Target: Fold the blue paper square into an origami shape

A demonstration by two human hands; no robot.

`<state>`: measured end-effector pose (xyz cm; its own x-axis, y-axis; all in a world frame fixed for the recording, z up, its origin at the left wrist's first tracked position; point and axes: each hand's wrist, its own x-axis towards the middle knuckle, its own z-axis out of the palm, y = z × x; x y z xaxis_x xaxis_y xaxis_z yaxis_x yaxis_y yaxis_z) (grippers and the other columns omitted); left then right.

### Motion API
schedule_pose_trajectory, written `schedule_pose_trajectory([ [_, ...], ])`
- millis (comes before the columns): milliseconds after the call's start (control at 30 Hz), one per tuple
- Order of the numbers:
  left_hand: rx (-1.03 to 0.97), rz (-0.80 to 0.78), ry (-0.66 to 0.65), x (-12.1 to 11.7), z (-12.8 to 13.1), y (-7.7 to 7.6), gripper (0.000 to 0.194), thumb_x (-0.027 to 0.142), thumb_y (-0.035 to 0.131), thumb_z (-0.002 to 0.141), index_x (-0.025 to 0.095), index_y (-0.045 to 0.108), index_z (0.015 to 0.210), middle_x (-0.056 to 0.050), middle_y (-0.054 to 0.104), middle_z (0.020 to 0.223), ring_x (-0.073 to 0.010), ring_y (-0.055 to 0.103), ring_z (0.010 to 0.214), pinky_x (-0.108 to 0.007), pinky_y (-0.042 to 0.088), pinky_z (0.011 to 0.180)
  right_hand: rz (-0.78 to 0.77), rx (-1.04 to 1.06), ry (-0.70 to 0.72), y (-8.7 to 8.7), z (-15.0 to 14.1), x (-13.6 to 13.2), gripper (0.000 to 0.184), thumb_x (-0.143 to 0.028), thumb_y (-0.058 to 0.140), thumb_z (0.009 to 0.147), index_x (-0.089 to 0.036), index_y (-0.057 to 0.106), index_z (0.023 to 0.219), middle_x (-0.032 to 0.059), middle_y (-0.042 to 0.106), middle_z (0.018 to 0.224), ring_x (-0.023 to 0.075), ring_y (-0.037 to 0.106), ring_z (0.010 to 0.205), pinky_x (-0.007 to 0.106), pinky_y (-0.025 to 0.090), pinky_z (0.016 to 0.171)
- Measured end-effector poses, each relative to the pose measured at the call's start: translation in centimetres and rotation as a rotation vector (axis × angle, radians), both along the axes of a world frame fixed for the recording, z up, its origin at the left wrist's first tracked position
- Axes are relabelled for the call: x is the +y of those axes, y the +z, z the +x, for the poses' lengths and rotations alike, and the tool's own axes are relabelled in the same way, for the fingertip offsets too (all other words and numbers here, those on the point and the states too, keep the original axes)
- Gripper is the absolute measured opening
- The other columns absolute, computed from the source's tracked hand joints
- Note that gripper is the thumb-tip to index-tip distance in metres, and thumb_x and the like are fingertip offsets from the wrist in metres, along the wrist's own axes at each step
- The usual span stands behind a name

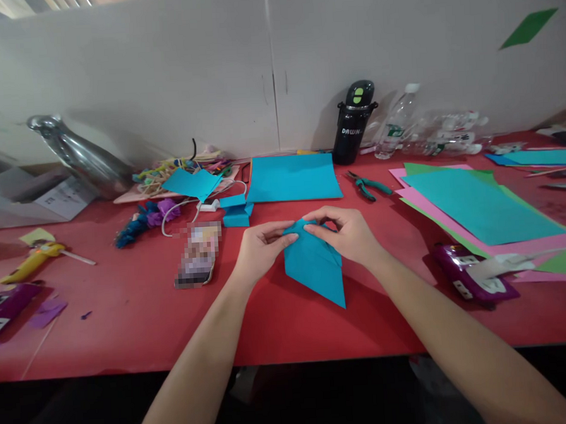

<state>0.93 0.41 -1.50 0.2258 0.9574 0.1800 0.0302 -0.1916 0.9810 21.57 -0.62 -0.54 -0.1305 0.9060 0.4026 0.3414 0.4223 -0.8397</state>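
Both hands pinch the upper part of a folded sheet of blue paper (314, 267), held tilted above the red tabletop. My left hand (266, 244) grips its upper left edge between thumb and fingers. Close beside it, my right hand (343, 231) pinches the top and right side, its fingers partly behind the paper. The lower end of the sheet comes to a slanted point. Farther back lies a stack of flat blue sheets (293, 178). To the left of it stands a small folded blue paper piece (236, 211).
A phone (198, 254) lies left of my hands. Green-handled pliers (371, 186), a black bottle (353, 123) and a clear plastic bottle (399, 120) are behind. On the right are coloured sheets (486, 204) and a purple power strip (476, 274); a yellow glue gun (32, 262) lies left.
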Motion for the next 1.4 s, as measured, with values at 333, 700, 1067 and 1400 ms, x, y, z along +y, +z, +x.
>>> schedule_pose_trajectory([
  [333,-0.099,-0.021,0.035,0.5,-0.9,0.3,0.027,0.033,0.082,0.076,0.022,0.080,0.101,-0.007,0.079,0.100,-0.0212,0.073,0.093,-0.028,0.058,0.077,0.175,0.114,-0.137,1.1,1.5,0.6,0.020,-0.039,0.065,0.092,-0.027,0.074,0.104,0.0065,0.068,0.111,0.0213,0.064,0.104,0.038,0.053,0.090],
  [700,-0.512,-0.278,-0.008,1.1,-1.5,0.8,0.034,0.034,0.088,0.069,0.020,0.077,0.097,-0.001,0.073,0.080,-0.0102,0.064,0.064,-0.021,0.053,0.059,-0.056,0.261,0.197,1.6,1.3,0.1,0.032,-0.037,0.073,0.086,-0.026,0.070,0.115,0.0070,0.070,0.123,0.0228,0.065,0.113,0.039,0.055,0.096],
  [1067,-0.294,-0.112,0.135,1.4,-0.9,-0.2,0.033,0.045,0.078,0.078,0.017,0.070,0.095,-0.003,0.071,0.085,-0.0138,0.065,0.077,-0.026,0.054,0.072,-0.211,0.330,0.284,1.9,0.1,-0.8,0.054,-0.059,0.068,0.085,-0.024,0.067,0.126,0.0090,0.068,0.131,0.0280,0.063,0.121,0.045,0.052,0.104],
  [1400,-0.068,0.017,0.051,1.1,-1.2,-0.1,0.046,0.039,0.078,0.078,0.018,0.065,0.116,-0.011,0.070,0.116,-0.0231,0.066,0.104,-0.033,0.054,0.088,-0.168,0.192,0.116,0.8,0.4,0.0,0.045,-0.027,0.075,0.078,-0.021,0.067,0.122,0.0099,0.071,0.121,0.0260,0.067,0.108,0.043,0.056,0.093],
])
